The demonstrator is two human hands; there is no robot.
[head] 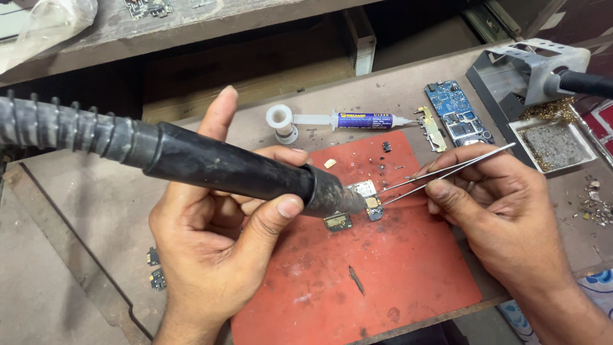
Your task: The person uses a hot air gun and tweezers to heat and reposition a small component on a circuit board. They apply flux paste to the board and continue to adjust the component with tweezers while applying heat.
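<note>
My left hand (pixel 217 230) grips a black hot-air wand (pixel 236 165) with a ribbed hose, its nozzle pointing right onto a small circuit board (pixel 369 199) on a red work mat (pixel 377 275). My right hand (pixel 498 204) pinches metal tweezers (pixel 447 169) whose tips touch the same small board. A second small board piece (pixel 338 222) lies just below the nozzle.
A flux syringe (pixel 348 120) lies behind the mat. A blue phone board (pixel 458 114) and a metal strip (pixel 432 129) sit at the back right. A soldering iron stand (pixel 530 70) with a sponge tray (pixel 555 144) is far right. Small parts (pixel 155 268) lie left of my wrist.
</note>
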